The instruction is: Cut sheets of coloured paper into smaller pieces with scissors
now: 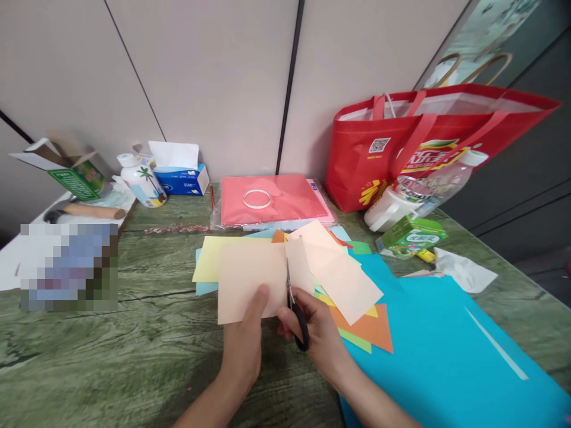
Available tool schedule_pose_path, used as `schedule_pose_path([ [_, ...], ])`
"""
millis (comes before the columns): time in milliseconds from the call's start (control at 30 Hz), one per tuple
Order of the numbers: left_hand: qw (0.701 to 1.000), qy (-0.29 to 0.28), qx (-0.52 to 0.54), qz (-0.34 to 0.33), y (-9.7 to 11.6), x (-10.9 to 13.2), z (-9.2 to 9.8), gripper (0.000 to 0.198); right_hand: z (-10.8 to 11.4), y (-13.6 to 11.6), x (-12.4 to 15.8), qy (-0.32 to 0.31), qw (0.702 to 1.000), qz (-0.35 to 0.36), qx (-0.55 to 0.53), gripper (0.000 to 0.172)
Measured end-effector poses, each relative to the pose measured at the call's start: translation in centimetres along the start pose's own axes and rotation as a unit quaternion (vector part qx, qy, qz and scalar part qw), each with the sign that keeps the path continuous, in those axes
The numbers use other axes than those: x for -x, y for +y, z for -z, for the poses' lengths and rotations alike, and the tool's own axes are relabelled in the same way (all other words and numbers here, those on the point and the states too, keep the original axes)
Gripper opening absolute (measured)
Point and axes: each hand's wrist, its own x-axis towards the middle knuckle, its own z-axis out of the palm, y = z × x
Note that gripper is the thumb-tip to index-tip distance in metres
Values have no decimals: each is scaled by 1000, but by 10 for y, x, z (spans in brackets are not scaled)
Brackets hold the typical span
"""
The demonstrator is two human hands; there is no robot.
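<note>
My left hand point(250, 318) grips a pale peach sheet of paper point(250, 267) at its lower edge, thumb on top and fingers hidden beneath. In my right hand point(314, 324) is a pair of scissors point(300, 326) with black handles, the fingers wrapped round them. Their blades point away from me and lie along a cut near the sheet's right side, where a strip point(300, 261) is parted at the far end. Behind and right of the sheet, loose coloured papers point(352, 285) overlap in peach, orange, yellow and green.
Large blue paper point(428, 333) covers the right of the wood-patterned table point(147, 339). A pink paper pack point(285, 202) bears a white ring point(257, 198). A red bag point(357, 160), white mug point(388, 208) and green carton point(413, 236) stand right; a bottle point(141, 181) and tissue box point(181, 178) stand left.
</note>
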Motion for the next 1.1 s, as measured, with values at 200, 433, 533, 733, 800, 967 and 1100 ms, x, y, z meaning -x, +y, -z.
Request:
schedule_pose_path([
  [200, 1000, 2, -1, 2, -1, 1, 1, 22, -3, -2, 0, 9, 1000, -8, -12, 40],
  [433, 999, 32, -5, -13, -8, -5, 3, 33, 3, 8, -2, 27, 999, -2, -24, 33],
  [533, 998, 47, 7, -34, -7, -12, 4, 40, 7, 8, -3, -6, 1000, 7, -30, 29],
  [733, 999, 14, 14, -34, 1, -25, 7, 38, 13, -1, 2, -200, 978, 22, -60, 54],
  [800, 1000, -15, 5, -8, 1, -28, 8, 35, 16, -2, 3, -229, 970, 34, -73, 61],
  [967, 997, -52, -43, 46, -3, -32, 11, 33, 32, 2, -6, 30, 981, 185, -53, 32],
  [1100, 998, -45, -33, 1, -2, -33, 11, 31, 53, 9, -20, 281, 895, 192, 288, 20],
])
